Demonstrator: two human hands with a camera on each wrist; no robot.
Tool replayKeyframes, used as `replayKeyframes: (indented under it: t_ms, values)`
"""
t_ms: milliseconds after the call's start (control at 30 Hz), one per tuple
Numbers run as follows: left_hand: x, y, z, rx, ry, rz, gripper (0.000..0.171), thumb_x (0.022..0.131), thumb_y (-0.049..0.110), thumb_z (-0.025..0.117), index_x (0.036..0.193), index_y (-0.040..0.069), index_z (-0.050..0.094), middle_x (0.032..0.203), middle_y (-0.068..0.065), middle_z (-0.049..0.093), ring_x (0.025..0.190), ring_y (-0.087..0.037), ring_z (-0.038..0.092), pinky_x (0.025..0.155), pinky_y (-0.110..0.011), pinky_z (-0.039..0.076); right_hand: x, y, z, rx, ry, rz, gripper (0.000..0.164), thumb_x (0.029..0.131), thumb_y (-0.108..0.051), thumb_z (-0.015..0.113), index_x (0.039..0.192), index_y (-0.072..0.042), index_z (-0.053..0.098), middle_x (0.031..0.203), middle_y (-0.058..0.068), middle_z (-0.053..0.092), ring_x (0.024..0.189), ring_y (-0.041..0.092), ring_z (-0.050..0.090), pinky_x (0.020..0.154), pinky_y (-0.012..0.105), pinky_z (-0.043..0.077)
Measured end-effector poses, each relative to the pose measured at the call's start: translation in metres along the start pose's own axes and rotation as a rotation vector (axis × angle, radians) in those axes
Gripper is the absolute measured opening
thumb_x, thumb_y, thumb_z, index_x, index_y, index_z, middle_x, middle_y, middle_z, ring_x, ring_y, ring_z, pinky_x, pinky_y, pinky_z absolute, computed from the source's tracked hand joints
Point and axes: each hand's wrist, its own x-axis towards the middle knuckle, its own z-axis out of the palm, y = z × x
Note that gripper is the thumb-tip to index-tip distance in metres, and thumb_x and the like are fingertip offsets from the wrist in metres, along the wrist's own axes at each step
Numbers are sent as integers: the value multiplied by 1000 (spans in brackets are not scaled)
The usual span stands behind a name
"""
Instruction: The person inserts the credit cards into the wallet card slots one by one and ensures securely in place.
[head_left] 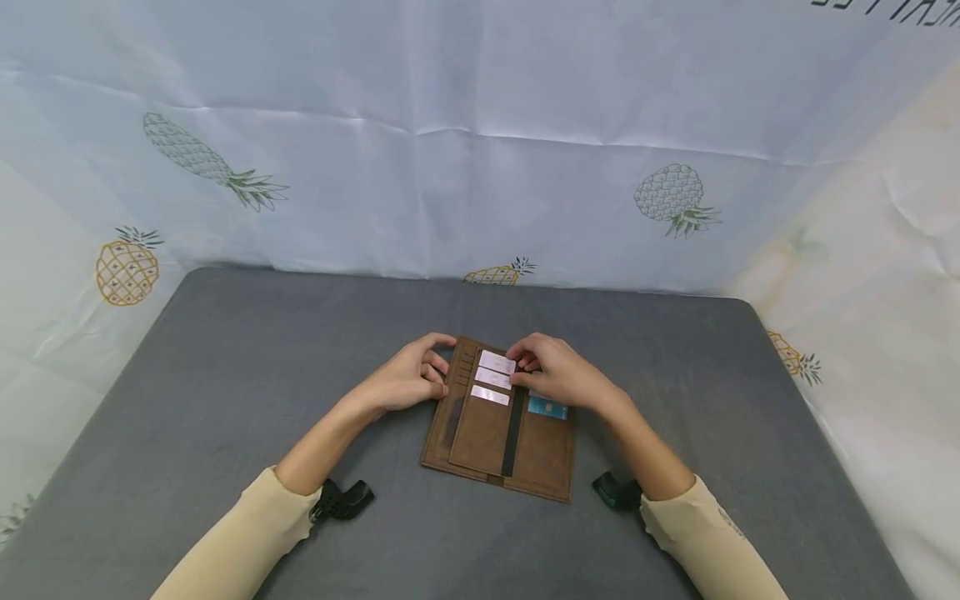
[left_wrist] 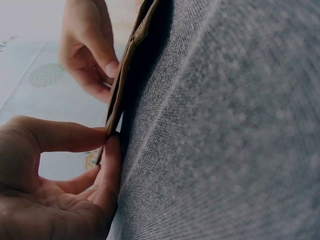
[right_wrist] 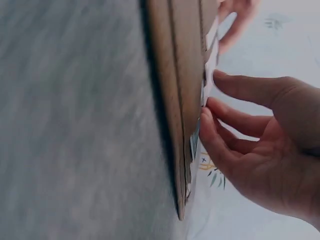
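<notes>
A brown wallet (head_left: 480, 433) lies unfolded on the grey table. Several pale cards (head_left: 491, 395) show in slots on its inner flap, and a blue card (head_left: 547, 407) sits in a slot on the right side. My left hand (head_left: 408, 373) pinches the wallet's left edge between thumb and fingers, as the left wrist view shows at the wallet edge (left_wrist: 116, 102). Over the upper cards, my right hand (head_left: 558, 371) has thumb and fingertips at the right end of a pale card (right_wrist: 212, 62), pinching it. The fingers partly cover the slots on the right side.
The grey table (head_left: 300, 333) extends around the wallet on all sides. Behind it hangs a pale cloth (head_left: 450, 192) with printed pineapples. Black wrist straps (head_left: 343, 500) stick out from both sleeves near the front.
</notes>
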Motion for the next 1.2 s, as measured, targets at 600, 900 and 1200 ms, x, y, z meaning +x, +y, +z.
replayKeyframes:
  t_ms: [600,900,1200]
  values:
    - [4,-2,0,8,-32,-2,71,86,3,65,147,16,33,117,-15,57,89,-17,64,75,-29,50,1,-4,3,-159,-24,6,37,89,-25,70,117,-4,60,112,9,58,98,19,58,86,33,52]
    - [2,-1,-1,12,-29,-2,70,87,2,64,147,17,32,118,-16,56,89,-18,64,76,-29,50,2,-5,2,-146,-19,8,36,88,-25,71,116,-5,61,113,9,59,99,20,60,87,34,53]
    - [1,1,0,8,-22,-2,70,86,1,64,147,16,32,116,-16,56,88,-19,64,74,-29,49,2,-4,3,-132,-12,3,35,87,-24,72,115,-6,61,113,9,59,99,21,60,87,33,53]
